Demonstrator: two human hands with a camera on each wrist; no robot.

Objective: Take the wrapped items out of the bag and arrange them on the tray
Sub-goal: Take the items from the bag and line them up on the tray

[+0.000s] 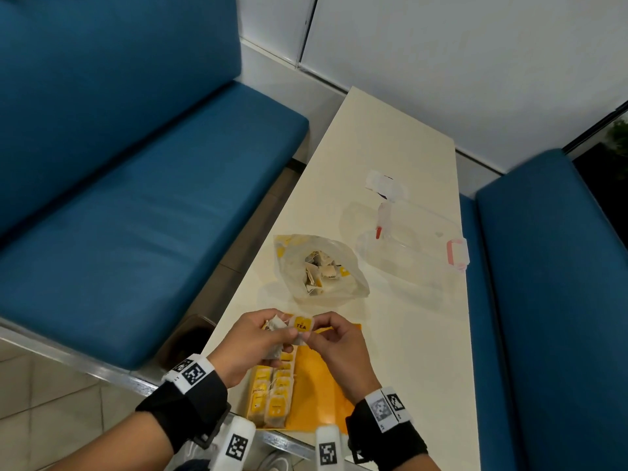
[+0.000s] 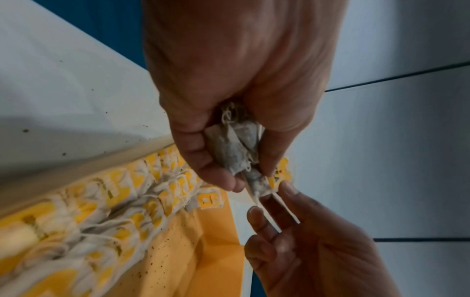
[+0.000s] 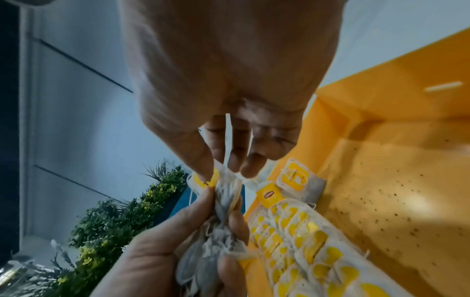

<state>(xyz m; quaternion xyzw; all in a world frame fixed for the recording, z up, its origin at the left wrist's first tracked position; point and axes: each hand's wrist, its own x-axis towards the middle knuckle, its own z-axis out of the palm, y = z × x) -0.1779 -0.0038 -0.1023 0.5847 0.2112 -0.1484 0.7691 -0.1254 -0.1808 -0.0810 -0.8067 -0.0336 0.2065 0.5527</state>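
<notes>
On the cream table point(image 1: 390, 137), a clear bag point(image 1: 319, 266) of tea bags sits beyond the yellow tray point(image 1: 316, 396) with rowed tea bags point(image 1: 272, 396), one tag reading Lipton. Left hand point(image 1: 251, 341) grips a bunch of tea bags point(image 2: 236, 148); right hand point(image 1: 339, 348) pinches one whose tag point(image 1: 301, 325) reads TEA.

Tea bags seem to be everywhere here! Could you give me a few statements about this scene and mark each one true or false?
1. The left hand grips a bunch of tea bags. True.
2. The right hand rests flat on the table. False: it is raised, pinching at a tea bag beside the left hand.
3. Tea bags already lie in rows in the yellow tray. True.
4. The plastic bag is empty. False: tea bags show inside it.
5. A clear container stands on the table beyond the plastic bag. True.
</notes>
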